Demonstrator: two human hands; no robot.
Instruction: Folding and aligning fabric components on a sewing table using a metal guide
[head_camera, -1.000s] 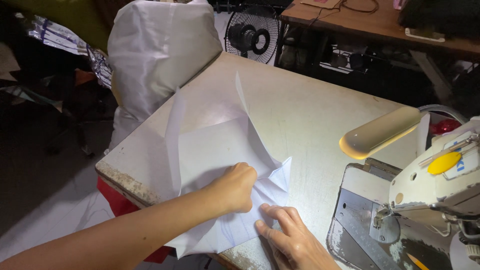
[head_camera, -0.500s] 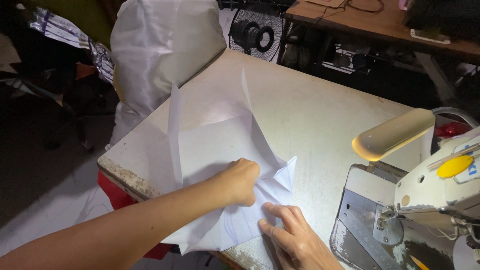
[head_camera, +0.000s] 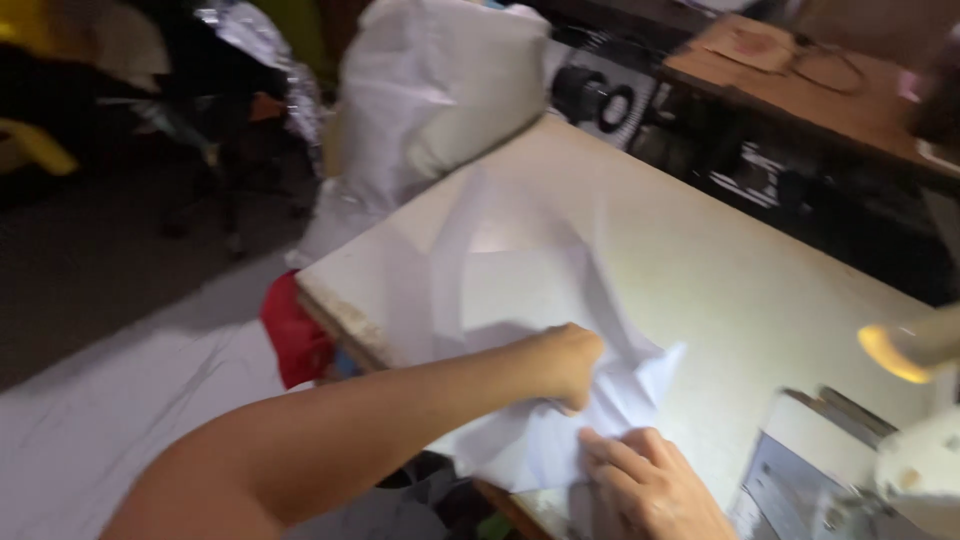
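White fabric piece (head_camera: 520, 300) is gripped in the closed left hand (head_camera: 572, 362); right hand (head_camera: 640, 480) is pressed flat, open, on it on the surface (head_camera: 720, 270).

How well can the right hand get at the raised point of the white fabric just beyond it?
Probably yes. The right hand already rests on the white fabric, and the raised point stands just past its fingers. Only the left hand, beside it, is close.

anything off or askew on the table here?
Mostly no. The white fabric lies crumpled and folded, its near edge hanging over the table edge. Left hand and right hand press on it. The frame is motion-blurred.
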